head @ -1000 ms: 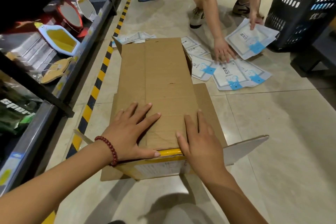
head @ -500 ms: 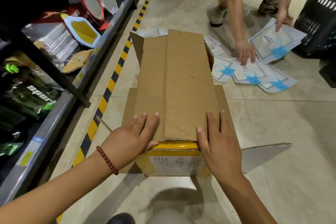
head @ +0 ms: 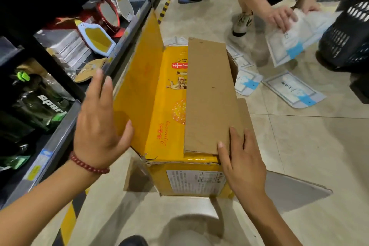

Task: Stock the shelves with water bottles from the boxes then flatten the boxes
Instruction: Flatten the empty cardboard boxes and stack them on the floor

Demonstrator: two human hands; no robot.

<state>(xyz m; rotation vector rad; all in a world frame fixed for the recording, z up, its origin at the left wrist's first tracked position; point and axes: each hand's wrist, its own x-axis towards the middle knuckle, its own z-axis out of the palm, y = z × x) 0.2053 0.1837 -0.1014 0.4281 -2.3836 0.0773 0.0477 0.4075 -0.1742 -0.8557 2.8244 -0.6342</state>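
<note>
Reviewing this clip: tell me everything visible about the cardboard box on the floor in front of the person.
The cardboard box lies on the tiled floor beside the shelving. Its outer faces are glossy yellow with red print and figures; the near end carries a white label. One long flap stands up on the shelf side, yellow face inward, with the left hand open against it. The other flap lies folded flat, plain brown, under the right hand. Another flap lies spread on the floor at the near right. Torn edges show at the near corner.
</note>
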